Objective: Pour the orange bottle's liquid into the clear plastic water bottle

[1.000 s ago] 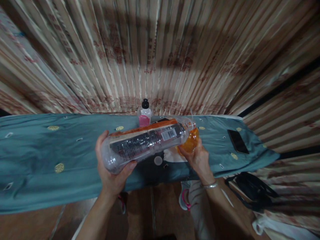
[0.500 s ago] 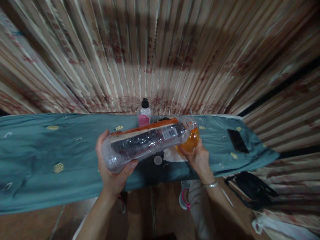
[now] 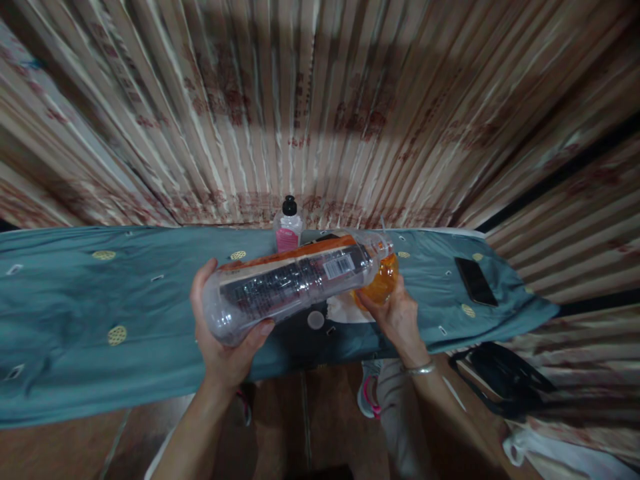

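Note:
My left hand (image 3: 223, 343) grips the base of a large clear plastic bottle (image 3: 295, 283) with an orange and dark label and a barcode. The bottle lies nearly level, its neck to the right and slightly raised. Beneath that neck my right hand (image 3: 397, 313) is wrapped round a rounded, see-through orange container (image 3: 380, 285). The bottle's neck overlaps the container's top, so I cannot tell whether the two touch. A small white round cap (image 3: 316, 321) lies on the cloth below the bottle. White paper or tissue (image 3: 347, 311) shows behind the right hand.
A clear bottle with a black top and pink label (image 3: 289, 227) stands at the table's back edge. A dark phone (image 3: 475, 281) lies to the right on the teal tablecloth (image 3: 165, 313). Pleated curtains (image 3: 310, 100) rise behind. A black bag (image 3: 503, 380) is at lower right.

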Action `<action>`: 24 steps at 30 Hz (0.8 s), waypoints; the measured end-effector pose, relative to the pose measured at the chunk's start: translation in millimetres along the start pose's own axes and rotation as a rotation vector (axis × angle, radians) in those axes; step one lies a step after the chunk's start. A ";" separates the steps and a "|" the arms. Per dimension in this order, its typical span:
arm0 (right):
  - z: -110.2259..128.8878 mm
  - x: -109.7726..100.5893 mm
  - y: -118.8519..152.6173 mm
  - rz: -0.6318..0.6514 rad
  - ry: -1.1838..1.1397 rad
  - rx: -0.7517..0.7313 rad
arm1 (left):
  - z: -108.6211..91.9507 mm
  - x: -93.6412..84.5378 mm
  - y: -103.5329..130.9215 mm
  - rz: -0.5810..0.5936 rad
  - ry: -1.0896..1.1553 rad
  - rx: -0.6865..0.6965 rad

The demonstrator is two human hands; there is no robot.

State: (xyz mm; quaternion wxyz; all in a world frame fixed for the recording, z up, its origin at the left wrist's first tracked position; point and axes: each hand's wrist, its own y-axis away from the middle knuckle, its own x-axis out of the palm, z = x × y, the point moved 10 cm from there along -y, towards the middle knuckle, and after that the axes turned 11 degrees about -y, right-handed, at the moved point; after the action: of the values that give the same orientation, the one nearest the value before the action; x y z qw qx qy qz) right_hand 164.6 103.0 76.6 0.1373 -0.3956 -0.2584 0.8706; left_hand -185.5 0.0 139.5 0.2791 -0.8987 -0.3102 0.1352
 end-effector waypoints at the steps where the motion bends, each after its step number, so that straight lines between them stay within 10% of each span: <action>1: -1.0 0.4 0.3 -0.001 -0.003 0.002 | 1.6 -1.2 0.2 -0.008 -0.004 -0.002; 24: -4.7 1.7 1.0 -0.004 -0.002 0.009 | 2.8 -1.1 1.1 -0.006 -0.020 -0.016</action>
State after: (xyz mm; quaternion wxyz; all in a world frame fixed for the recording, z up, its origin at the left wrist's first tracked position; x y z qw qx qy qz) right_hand 166.9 104.5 72.3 0.1404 -0.3935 -0.2555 0.8719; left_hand -187.0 -0.3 136.6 0.2691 -0.8985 -0.3168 0.1409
